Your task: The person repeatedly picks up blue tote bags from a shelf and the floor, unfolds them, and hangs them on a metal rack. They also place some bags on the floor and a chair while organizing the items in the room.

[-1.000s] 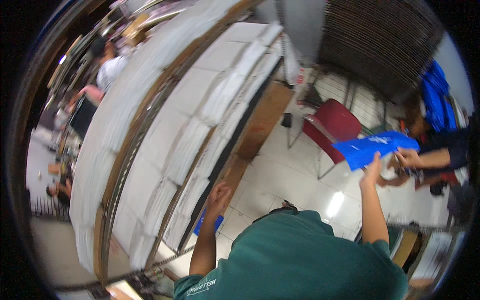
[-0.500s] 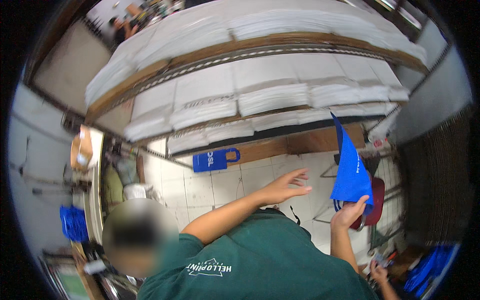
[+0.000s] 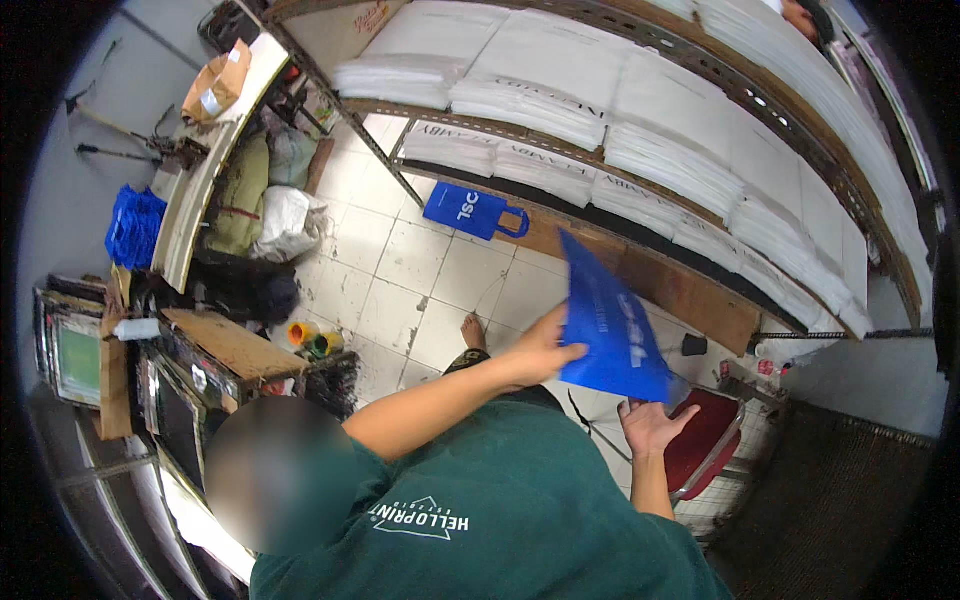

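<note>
A flat blue fabric bag (image 3: 610, 330) with white print hangs tilted in front of me. My left hand (image 3: 545, 350) grips its left side, the thumb on the near face and the fingers hidden behind it. Just below the bag's lower edge, my right hand (image 3: 655, 428) is open with the palm up and thumb spread. Some of its fingertips meet or pass behind that edge; I cannot tell which. A second blue bag (image 3: 468, 210) with a handle loop lies flat by the foot of the shelving.
Metal shelving (image 3: 590, 160) with stacked white sheets spans the far side. A red chair (image 3: 705, 440) stands beside my right hand. To the left are a narrow table (image 3: 200, 200), a brown paper bag (image 3: 217, 82), a blue bundle (image 3: 135, 228), sacks (image 3: 285, 222) and leaning frames (image 3: 80, 350).
The blue bag has passed from my right hand to my left, which was free before. My right hand has opened beneath it. The whole view has turned and shifted.
</note>
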Available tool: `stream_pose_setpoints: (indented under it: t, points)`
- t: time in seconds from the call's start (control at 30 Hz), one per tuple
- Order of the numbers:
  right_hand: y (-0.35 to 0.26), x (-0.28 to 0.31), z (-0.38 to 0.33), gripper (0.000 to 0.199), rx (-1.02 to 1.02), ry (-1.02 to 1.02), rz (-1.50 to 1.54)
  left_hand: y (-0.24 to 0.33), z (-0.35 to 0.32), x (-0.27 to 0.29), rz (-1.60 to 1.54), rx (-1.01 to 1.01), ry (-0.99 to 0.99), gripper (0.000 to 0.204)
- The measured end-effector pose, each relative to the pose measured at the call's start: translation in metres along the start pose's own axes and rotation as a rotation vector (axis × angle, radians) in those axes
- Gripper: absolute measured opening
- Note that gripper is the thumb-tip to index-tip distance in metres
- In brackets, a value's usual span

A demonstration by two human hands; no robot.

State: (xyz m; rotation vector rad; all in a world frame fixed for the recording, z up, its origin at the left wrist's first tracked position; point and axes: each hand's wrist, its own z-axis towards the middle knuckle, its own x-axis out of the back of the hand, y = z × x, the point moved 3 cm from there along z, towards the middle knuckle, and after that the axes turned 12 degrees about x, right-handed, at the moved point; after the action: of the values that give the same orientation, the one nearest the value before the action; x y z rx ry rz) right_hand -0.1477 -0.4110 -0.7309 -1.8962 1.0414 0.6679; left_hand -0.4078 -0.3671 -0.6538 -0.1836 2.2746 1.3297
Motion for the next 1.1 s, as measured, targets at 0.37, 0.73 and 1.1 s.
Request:
stream_pose_setpoints:
  t: [0.37, 0.73, 1.1]
  points:
    - [0.105, 0.049, 0.143, 0.012, -0.761, 0.191, -1.083, -0.128, -0.071, 0.213, 0.01, 0.414, 0.545, 0.051]
    - [0.135, 0.064, 0.251, 0.009, -1.047, 0.187, -1.523, -0.187, -0.025, 0.36, 0.071, 0.441, 0.731, 0.036]
    - [0.196, 0.317, 0.463, 0.013, 0.286, -1.323, -2.392, -0.307, 0.183, 0.501, 0.353, 0.471, 1.039, 0.035]
